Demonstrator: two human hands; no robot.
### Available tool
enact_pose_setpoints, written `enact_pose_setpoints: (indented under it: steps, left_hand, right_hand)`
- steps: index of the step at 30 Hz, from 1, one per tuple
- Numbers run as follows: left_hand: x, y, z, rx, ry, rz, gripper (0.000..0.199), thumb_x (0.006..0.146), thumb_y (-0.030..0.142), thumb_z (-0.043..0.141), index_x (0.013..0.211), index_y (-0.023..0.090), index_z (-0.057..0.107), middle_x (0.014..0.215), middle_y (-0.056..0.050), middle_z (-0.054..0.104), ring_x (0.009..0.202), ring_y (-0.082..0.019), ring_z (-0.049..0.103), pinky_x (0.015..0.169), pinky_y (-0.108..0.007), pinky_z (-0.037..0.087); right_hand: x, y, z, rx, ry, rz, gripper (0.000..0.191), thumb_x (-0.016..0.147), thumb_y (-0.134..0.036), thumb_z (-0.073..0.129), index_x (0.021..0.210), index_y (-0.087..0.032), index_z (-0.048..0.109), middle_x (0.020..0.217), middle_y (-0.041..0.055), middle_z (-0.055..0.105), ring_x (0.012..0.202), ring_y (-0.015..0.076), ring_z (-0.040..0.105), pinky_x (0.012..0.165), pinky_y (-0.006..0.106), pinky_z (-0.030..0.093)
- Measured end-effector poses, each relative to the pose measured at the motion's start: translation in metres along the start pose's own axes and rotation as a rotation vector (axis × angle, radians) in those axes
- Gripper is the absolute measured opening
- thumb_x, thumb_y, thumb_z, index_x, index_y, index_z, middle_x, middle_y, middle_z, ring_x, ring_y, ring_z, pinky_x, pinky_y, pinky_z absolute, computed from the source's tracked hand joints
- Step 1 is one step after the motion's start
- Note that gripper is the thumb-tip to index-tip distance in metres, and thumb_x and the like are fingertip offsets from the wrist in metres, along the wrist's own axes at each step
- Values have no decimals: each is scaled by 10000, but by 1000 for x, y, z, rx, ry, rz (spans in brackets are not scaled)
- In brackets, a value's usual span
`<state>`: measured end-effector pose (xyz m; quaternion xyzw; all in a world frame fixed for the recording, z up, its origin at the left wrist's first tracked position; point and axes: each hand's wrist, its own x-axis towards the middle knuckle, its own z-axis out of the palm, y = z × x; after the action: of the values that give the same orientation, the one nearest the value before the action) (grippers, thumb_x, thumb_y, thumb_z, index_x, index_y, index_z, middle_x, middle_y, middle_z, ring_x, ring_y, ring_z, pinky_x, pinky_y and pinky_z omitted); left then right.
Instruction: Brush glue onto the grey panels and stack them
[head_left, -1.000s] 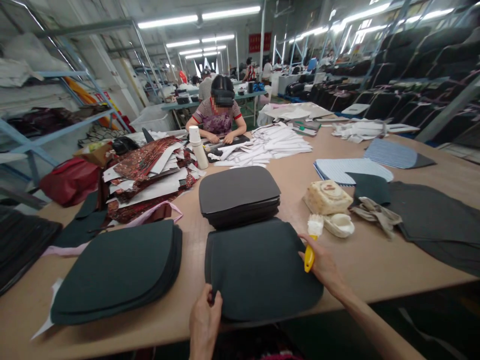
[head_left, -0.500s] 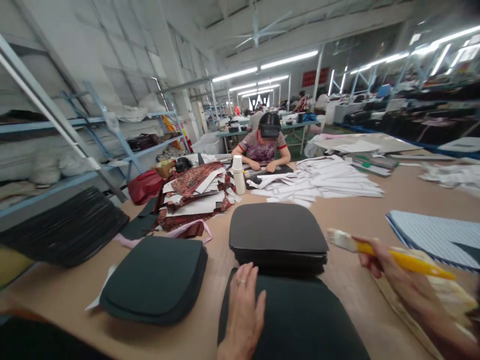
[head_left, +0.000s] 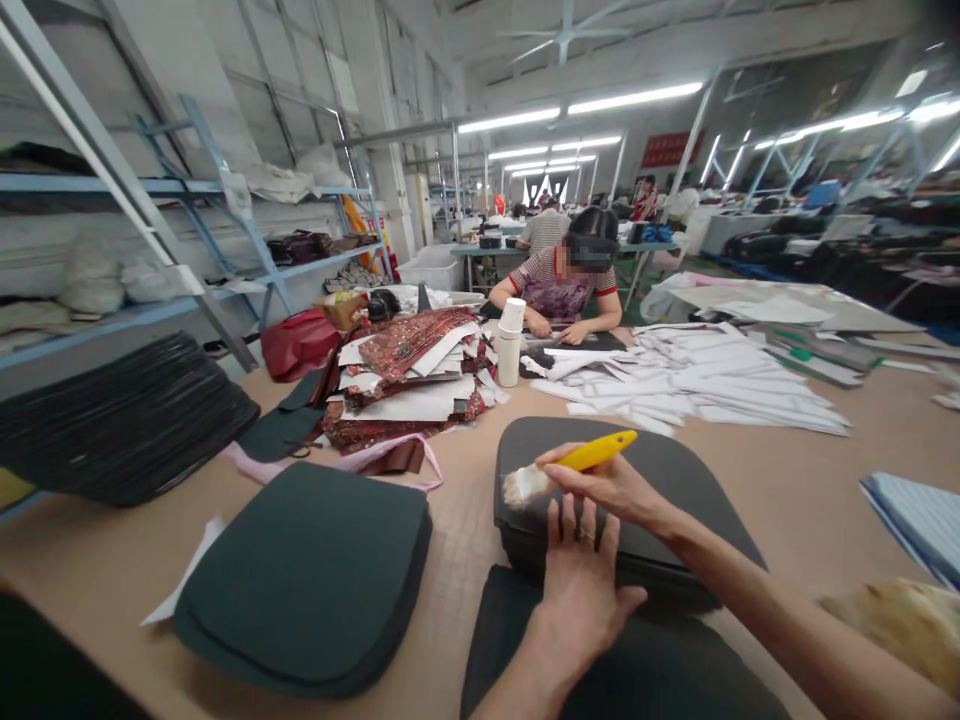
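Observation:
My right hand [head_left: 609,484] grips a paintbrush [head_left: 596,452] with a yellow handle. Its pale bristles touch the left part of the top dark grey panel [head_left: 667,465], which has rounded corners and lies on a stack. Fingers spread, my left hand [head_left: 581,570] presses on the near edge of that stack, just below the brush. Closer to me is a stack of dark green panels [head_left: 675,665], partly covered by my left hand and forearm. Another dark green stack [head_left: 307,570] sits to the left.
Red patterned pieces and white sheets [head_left: 412,370] are piled behind, beside stacked paper cups [head_left: 509,345]. A co-worker [head_left: 562,280] sits across the table near white strips [head_left: 720,380]. Black sheets [head_left: 120,420] lie far left; a stained, glue-coloured object [head_left: 896,630] is at right.
My right hand has brought the paintbrush from the right side over onto the grey stack. My left hand has moved forward from the green stack to the grey stack's edge. The view has shifted left.

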<state>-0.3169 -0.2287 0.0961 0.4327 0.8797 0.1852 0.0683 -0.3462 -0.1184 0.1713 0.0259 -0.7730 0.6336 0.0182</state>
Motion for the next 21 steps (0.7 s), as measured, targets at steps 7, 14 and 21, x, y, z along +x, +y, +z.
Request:
enact_pose_setpoints:
  steps: [7, 14, 21]
  left_hand:
    - [4, 2, -4, -92, -34, -30, 760, 816, 547, 477, 1409, 122, 264, 1501, -190, 153, 1385, -379, 56, 1114, -596, 160]
    - [0, 1, -3, -126, 19, -32, 690, 815, 431, 512, 1405, 155, 283, 1501, -146, 149, 1385, -370, 57, 1098, -618, 219]
    - [4, -1, -8, -216, -28, -34, 699, 830, 463, 486, 1400, 118, 274, 1488, -174, 89, 1369, -373, 2, 1113, -630, 154]
  right_hand:
    - [43, 13, 11, -68, -78, -17, 361, 683, -491, 660, 791, -147, 668, 680, 11, 598, 615, 117, 519, 566, 228, 438]
    - [60, 14, -1, -128, -95, 58, 375, 729, -501, 617, 814, -140, 669, 557, -15, 516, 478, 78, 414, 418, 190, 332]
    - [105, 42, -6, -179, 82, 14, 385, 690, -524, 609, 675, -140, 604, 487, -43, 451, 440, 70, 368, 423, 208, 304]
